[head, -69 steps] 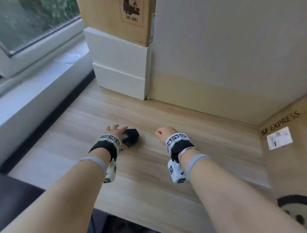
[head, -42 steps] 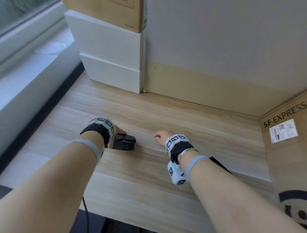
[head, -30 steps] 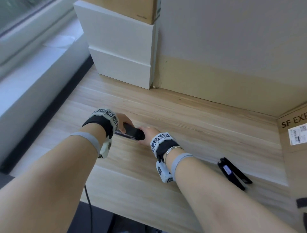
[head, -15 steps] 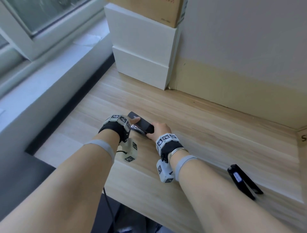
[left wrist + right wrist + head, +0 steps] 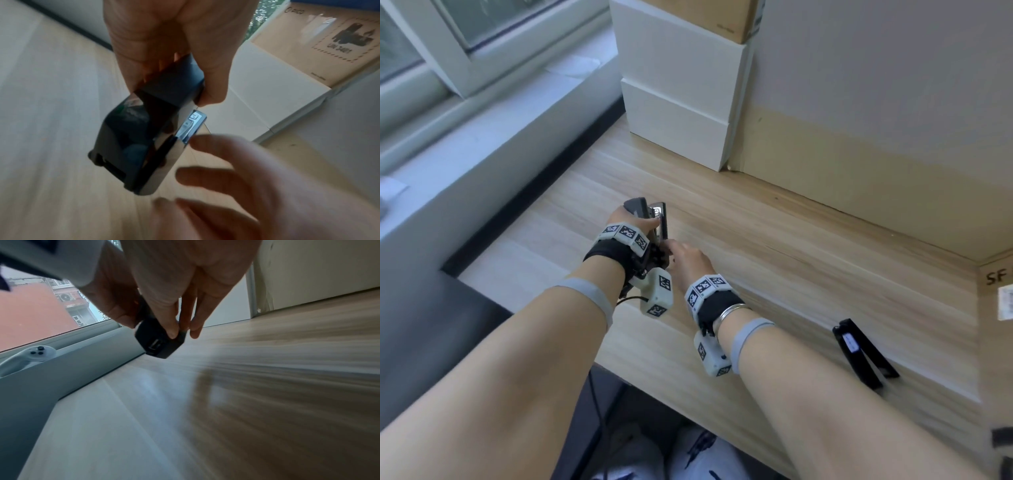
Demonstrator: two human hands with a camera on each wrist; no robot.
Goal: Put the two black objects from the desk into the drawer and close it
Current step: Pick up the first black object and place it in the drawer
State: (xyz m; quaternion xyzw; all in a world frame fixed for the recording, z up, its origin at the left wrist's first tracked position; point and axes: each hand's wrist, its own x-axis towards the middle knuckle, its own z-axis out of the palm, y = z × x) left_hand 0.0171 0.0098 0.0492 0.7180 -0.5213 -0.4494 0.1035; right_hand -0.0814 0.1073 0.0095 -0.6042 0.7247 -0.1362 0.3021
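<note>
Left hand (image 5: pixel 627 219) gripping raised stapler (image 5: pixel 650 219)

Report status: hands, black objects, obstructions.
Left hand grips black stapler. Right hand open beside it. Second black object on desk. Drawer not visible.

Black stapler (image 5: pixel 650 219) held off desk, tilted on edge; black folding clip (image 5: pixel 863 354) flat near desk's front edge.

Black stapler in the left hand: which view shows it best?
Left wrist. The black stapler fills the frame, its metal strip visible, pinched by the left hand. The head view shows only its top past that hand. The right wrist view shows just one dark end, partly covered by fingers.
</note>
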